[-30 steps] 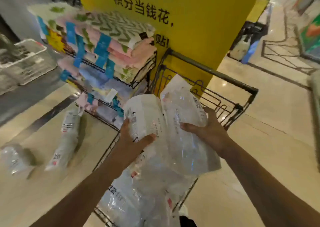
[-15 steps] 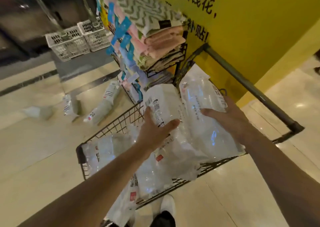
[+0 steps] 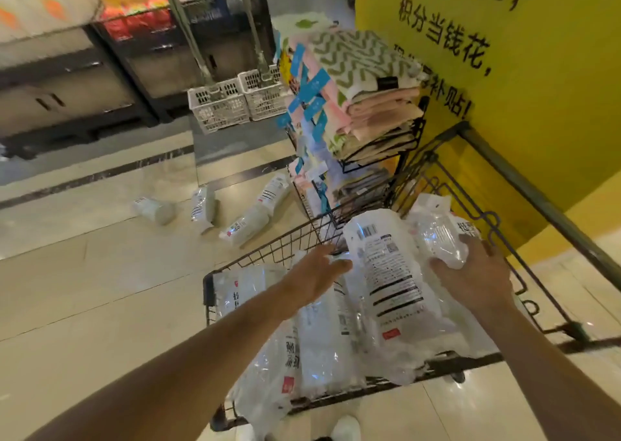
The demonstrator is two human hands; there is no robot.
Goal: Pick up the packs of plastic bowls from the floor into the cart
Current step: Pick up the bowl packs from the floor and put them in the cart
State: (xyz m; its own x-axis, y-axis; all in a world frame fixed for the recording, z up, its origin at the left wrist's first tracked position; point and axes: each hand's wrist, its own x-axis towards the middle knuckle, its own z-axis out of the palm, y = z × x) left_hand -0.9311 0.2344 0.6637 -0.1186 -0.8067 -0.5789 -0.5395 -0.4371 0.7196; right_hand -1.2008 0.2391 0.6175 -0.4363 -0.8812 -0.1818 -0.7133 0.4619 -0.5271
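Note:
The black wire cart (image 3: 265, 255) stands in front of me with several clear packs of plastic bowls (image 3: 316, 336) piled in it. A white printed pack (image 3: 389, 272) lies on top of the pile. My left hand (image 3: 314, 277) hovers at its left edge with fingers spread, holding nothing. My right hand (image 3: 473, 272) grips the end of a clear pack (image 3: 437, 232) at the cart's right side. Several more packs lie on the floor beyond the cart, among them one at the left (image 3: 154, 209), one standing (image 3: 202, 207) and one near the rack (image 3: 243, 227).
A wire rack of folded towels (image 3: 366, 104) stands just beyond the cart, against a yellow pillar (image 3: 537, 87). Two white plastic baskets (image 3: 220, 106) sit by dark shelving (image 3: 84, 81) at the back. The cart handle (image 3: 537, 198) runs along the right. My shoe (image 3: 346, 429) is under the cart's near edge.
My left hand has let go of the white printed pack, which now rests on the pile. My view has swung left, showing more floor and more packs.

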